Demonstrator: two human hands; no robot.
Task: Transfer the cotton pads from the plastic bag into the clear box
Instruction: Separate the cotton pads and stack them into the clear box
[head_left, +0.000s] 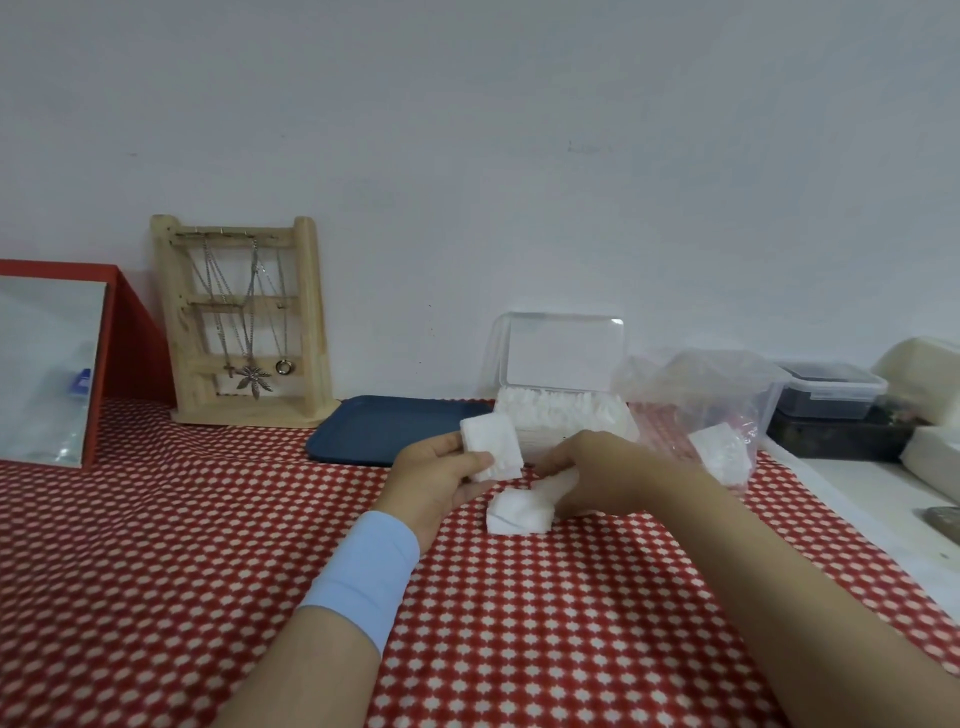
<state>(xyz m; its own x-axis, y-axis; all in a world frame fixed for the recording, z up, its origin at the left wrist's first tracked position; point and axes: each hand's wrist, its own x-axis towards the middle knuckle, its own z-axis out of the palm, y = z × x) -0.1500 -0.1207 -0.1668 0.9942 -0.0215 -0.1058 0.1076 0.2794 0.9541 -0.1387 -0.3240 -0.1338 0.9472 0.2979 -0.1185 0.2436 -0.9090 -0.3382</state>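
Observation:
My left hand holds a small stack of white cotton pads upright, thumb across its front. Just right of it, my right hand curls over more pads, and a loose pile of pads lies on the cloth below it. The clear box stands behind both hands with its lid raised and a row of pads inside. To its right sits the crumpled plastic bag with a clump of pads still in it.
A dark blue tray lies left of the box. A wooden jewellery stand and a red-framed mirror stand at the back left. Lidded containers and white blocks crowd the right. A red patterned tablecloth covers the table.

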